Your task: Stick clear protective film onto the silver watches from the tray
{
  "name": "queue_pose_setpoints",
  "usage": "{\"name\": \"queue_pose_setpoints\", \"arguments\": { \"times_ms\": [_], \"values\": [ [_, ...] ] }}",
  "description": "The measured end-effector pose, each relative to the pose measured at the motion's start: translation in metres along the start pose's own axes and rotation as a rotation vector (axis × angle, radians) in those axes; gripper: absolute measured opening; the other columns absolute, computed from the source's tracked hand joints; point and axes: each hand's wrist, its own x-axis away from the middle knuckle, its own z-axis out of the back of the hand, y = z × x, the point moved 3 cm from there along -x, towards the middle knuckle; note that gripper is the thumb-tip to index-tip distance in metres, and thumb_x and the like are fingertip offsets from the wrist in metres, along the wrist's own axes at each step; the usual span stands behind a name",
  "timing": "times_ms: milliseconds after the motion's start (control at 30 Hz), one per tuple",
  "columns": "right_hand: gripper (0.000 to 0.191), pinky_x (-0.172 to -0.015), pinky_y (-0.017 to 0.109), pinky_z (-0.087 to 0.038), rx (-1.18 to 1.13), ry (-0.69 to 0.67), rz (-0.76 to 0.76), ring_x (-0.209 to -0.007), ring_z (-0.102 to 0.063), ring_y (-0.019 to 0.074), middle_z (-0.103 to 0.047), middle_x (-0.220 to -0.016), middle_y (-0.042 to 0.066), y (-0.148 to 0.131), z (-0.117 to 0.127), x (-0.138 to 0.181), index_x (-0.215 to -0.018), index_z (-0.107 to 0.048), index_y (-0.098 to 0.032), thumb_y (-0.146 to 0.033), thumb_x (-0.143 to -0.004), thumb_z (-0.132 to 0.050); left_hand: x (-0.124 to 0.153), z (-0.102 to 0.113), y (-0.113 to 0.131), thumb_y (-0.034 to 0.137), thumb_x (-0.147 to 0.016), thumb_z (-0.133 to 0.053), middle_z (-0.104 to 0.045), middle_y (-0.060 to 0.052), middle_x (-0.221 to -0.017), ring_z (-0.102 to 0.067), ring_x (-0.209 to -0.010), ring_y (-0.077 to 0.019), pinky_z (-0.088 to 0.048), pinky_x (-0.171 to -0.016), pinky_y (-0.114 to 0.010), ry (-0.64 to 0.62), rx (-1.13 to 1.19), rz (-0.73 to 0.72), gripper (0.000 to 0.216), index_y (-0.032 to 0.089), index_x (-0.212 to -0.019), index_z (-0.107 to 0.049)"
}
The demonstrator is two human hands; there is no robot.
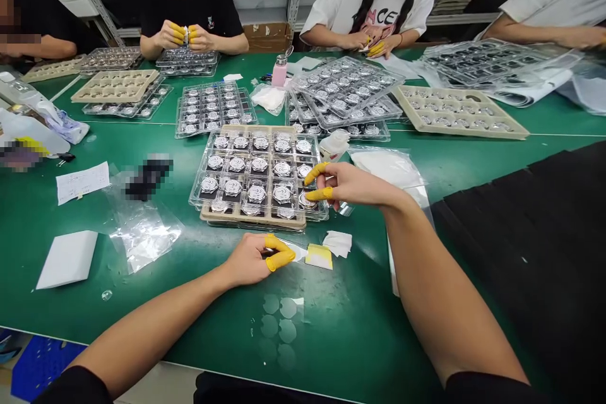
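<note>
My right hand (348,184), with yellow finger cots on thumb and forefinger, reaches over the right edge of a clear plastic tray (193,196). The two fingers are apart, and the lower one covers part of a watch case (307,202) in the tray; whether it touches is unclear. Rows of silver watch cases with pale dials fill the tray, which sits on a beige tray (293,223). Below it, my left hand (255,259) rests on the table with capped thumb and forefinger pinched together. A thin white piece (299,252) shows at the fingertips; its kind is unclear.
Round clear films (286,331) lie near me. A yellow-and-white pad (319,257) and white papers (338,243) lie right of my left hand. A small bottle (334,145) stands behind the tray. More watch trays (215,107) and co-workers' hands (187,35) are across the table.
</note>
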Motion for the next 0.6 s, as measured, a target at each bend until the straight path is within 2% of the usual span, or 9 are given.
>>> {"name": "queue_pose_setpoints", "arguments": {
  "times_ms": [167, 300, 467, 600],
  "values": [
    [0.029, -0.046, 0.025, -0.041, 0.134, 0.076, -0.028, -0.046, -0.051, 0.0088, -0.060, -0.072, -0.003, -0.0038, -0.0060, -0.0030, -0.091, -0.055, -0.021, -0.031, -0.073, -0.076, -0.0008, -0.0017, 0.0013, 0.034, -0.085, -0.066, -0.077, -0.008, -0.085, -0.068, -0.077, -0.0163, -0.052, -0.069, -0.025, -0.005, -0.012, -0.023, 0.022, 0.015, -0.085, -0.079],
    [0.031, -0.045, 0.026, -0.037, 0.247, 0.148, -0.011, -0.048, -0.050, 0.0098, -0.059, -0.069, -0.003, -0.0056, -0.0075, -0.0036, -0.081, -0.051, -0.022, -0.033, -0.072, -0.078, -0.0007, -0.0011, 0.0026, 0.034, -0.085, -0.066, -0.076, -0.008, -0.084, -0.067, -0.074, -0.0155, -0.052, -0.068, -0.025, 0.007, -0.024, -0.020, 0.022, 0.015, -0.084, -0.078],
    [0.040, -0.047, 0.027, -0.043, -0.005, 0.023, 0.026, -0.053, -0.056, 0.0131, -0.061, -0.076, -0.001, 0.0031, -0.0046, -0.0020, -0.099, -0.055, -0.023, -0.039, -0.071, -0.078, -0.0004, -0.0003, 0.0014, 0.033, -0.085, -0.066, -0.077, -0.008, -0.086, -0.067, -0.076, -0.0158, -0.052, -0.069, -0.025, 0.004, -0.028, -0.018, 0.021, 0.016, -0.085, -0.079],
    [0.038, -0.046, 0.027, -0.039, 0.121, 0.081, 0.002, -0.049, -0.051, 0.0112, -0.061, -0.073, -0.002, 0.0012, -0.0053, -0.0027, -0.093, -0.053, -0.022, -0.037, -0.069, -0.079, -0.0008, -0.0008, 0.0018, 0.033, -0.085, -0.067, -0.077, -0.008, -0.086, -0.068, -0.077, -0.0162, -0.052, -0.070, -0.025, 0.004, -0.015, -0.025, 0.021, 0.015, -0.085, -0.079]
  ]
}}
